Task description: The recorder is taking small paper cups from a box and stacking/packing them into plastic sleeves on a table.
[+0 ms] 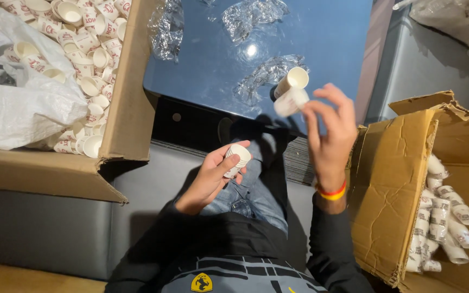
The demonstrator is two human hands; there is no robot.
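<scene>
Left hand [213, 176]: curling its fingers around a small paper cup [236, 160], holding it on its side above the lap.
Right hand [329, 130]: raised, fingertips pinching a short stack of cups [291, 92] at its lower end, the stack tilting over the table's near edge.
Blue table [321, 38]: lying far of both hands, carrying crumpled clear wrappers [267, 73].
Left box [128, 97]: holding loose cups, its wall sitting near the left hand.
Right box [389, 179]: its torn flap standing just beside the right wrist, stacked cups inside.
Open room: showing only between the boxes.
</scene>
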